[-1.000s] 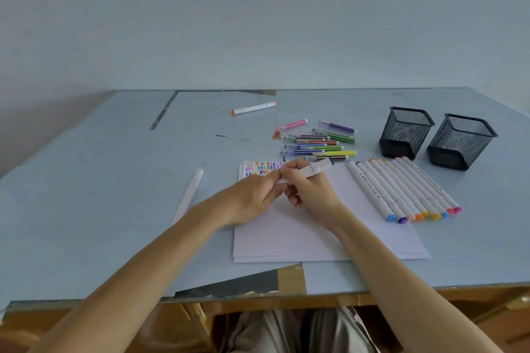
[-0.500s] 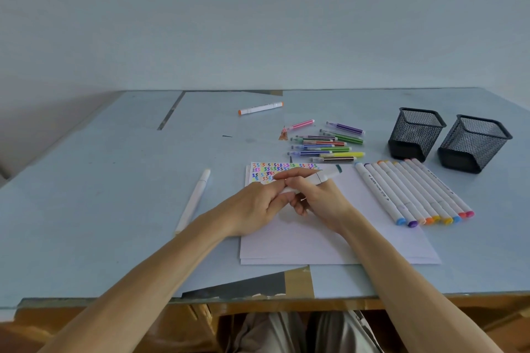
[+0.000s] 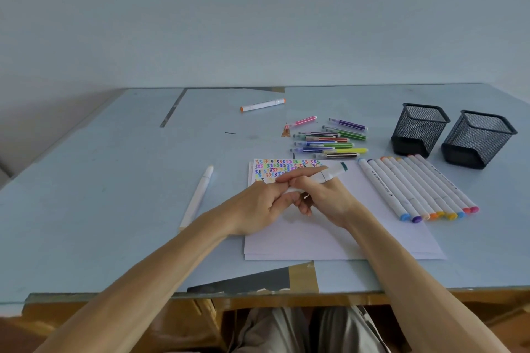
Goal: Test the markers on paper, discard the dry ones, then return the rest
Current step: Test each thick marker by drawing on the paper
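Both hands hold one white marker over the paper on the table.

The left hand (image 3: 259,206) and right hand (image 3: 324,198) meet above the white paper (image 3: 329,235), fingers curled round a white marker (image 3: 329,174) whose dark green cap end points up and to the right. Rows of coloured squiggles (image 3: 284,166) fill the paper's far left corner. A row of white markers (image 3: 415,186) with coloured ends lies side by side on the paper's right edge, and thin coloured pens (image 3: 329,140) lie scattered beyond the paper. Two black mesh cups (image 3: 453,135) stand at the right, near each other. An orange-tipped marker (image 3: 262,104) lies further back, and a plain white marker (image 3: 198,196) lies to the left on the blue table (image 3: 100,180).
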